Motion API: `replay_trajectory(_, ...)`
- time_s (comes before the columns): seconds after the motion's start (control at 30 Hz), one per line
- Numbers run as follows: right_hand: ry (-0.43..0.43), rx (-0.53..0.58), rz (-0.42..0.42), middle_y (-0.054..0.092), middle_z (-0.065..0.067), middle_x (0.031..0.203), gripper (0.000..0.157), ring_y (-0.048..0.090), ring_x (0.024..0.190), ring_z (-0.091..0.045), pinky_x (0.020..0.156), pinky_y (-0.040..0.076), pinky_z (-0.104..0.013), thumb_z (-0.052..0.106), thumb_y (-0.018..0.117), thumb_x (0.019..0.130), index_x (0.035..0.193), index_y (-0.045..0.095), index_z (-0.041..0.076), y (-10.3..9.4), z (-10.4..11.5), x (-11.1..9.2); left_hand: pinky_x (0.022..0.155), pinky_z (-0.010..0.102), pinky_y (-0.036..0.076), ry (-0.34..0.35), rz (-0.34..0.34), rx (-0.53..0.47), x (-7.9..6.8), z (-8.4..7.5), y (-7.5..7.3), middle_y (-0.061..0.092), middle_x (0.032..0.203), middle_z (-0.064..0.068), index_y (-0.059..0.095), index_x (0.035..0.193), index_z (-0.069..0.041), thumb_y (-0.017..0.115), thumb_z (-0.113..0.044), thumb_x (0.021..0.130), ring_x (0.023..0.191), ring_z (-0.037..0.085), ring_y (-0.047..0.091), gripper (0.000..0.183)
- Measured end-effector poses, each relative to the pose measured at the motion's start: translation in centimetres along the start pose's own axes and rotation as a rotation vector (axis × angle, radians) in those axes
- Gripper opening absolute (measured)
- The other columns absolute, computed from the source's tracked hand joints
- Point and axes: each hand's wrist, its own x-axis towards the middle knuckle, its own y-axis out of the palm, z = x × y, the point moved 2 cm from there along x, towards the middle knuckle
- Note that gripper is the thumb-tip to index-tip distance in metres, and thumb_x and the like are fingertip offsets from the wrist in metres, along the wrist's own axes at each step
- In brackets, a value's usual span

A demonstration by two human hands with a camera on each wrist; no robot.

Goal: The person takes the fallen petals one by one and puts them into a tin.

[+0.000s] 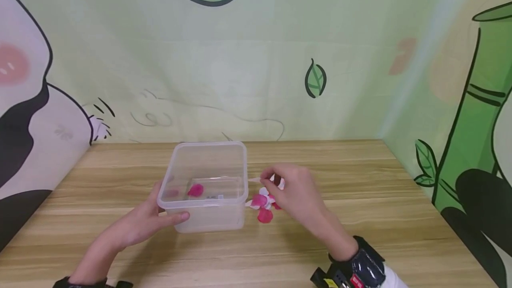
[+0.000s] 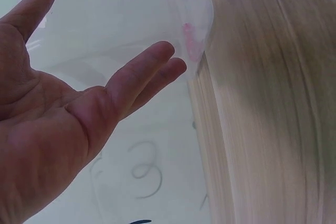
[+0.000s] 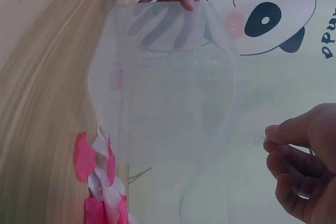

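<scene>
A clear plastic container [image 1: 204, 217] stands on the wooden table with its mouth upward. One deep-pink petal [image 1: 195, 190] lies inside it. My left hand [image 1: 144, 221] steadies the container at its left side. The thumb lies along the front wall, and in the right wrist view splayed fingers [image 3: 152, 30] show through the plastic. Right of the container, my right hand [image 1: 298, 190] pinches a small white petal [image 1: 254, 180] between thumb and forefinger, above the table. Below that hand lies a loose pile of pink and white petals [image 1: 260, 200], partly hidden by it.
The wooden table [image 1: 100, 190] runs back to a pale green backdrop [image 1: 248, 79] with printed leaves. A printed panda and bamboo [image 1: 488, 70] flank it. Black wrist straps with cameras [image 1: 356, 266] sit on both arms.
</scene>
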Motion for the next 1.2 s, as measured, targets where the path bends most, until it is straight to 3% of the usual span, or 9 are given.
replay_trajectory(0.5,-0.145,0.102,-0.128,0.068,0.008,0.083,0.017,0.061,0.07,-0.007,0.062,0.045,-0.012,0.003,0.085,0.075,0.086,0.077,0.012,1.1,1.1,0.3,0.097,0.049,0.033,0.012,0.002,0.014,-0.1,-0.1,0.1,0.043,0.137,0.021,0.004,0.154,-0.011,0.073,-0.035,0.09,0.124,0.036,0.046,0.097)
replay_trajectory(0.8,-0.241,0.088,-0.088,0.07,0.007,0.09,0.02,0.066,0.085,-0.01,0.077,0.045,-0.014,0.003,0.085,0.075,0.093,0.078,0.011,2.1,1.1,0.2,0.098,0.05,0.032,0.01,0.019,-0.008,0.0,-0.2,0.1,0.043,0.138,0.02,0.003,0.154,-0.013,0.073,-0.034,0.09,0.127,0.038,0.043,0.097)
replay_trajectory(1.03,-0.198,0.048,-0.053,0.07,0.006,0.096,0.028,0.066,0.089,-0.011,0.078,0.046,-0.016,-0.001,0.083,0.075,0.1,0.077,0.011,2.1,0.8,0.2,0.098,0.048,0.033,0.015,0.019,-0.018,0.0,-0.3,0.1,0.045,0.136,0.019,0.003,0.154,-0.012,0.073,-0.033,0.09,0.124,0.034,0.046,0.097)
replay_trajectory(1.2,-0.064,-0.048,0.002,0.068,0.006,0.094,0.026,0.065,0.081,-0.009,0.068,0.046,-0.016,0.002,0.082,0.079,0.101,0.076,0.013,1.7,0.1,0.2,0.097,0.047,0.033,0.025,0.017,-0.007,0.1,-0.2,-0.1,0.045,0.135,0.019,0.001,0.155,-0.015,0.073,-0.034,0.09,0.123,0.032,0.047,0.098)
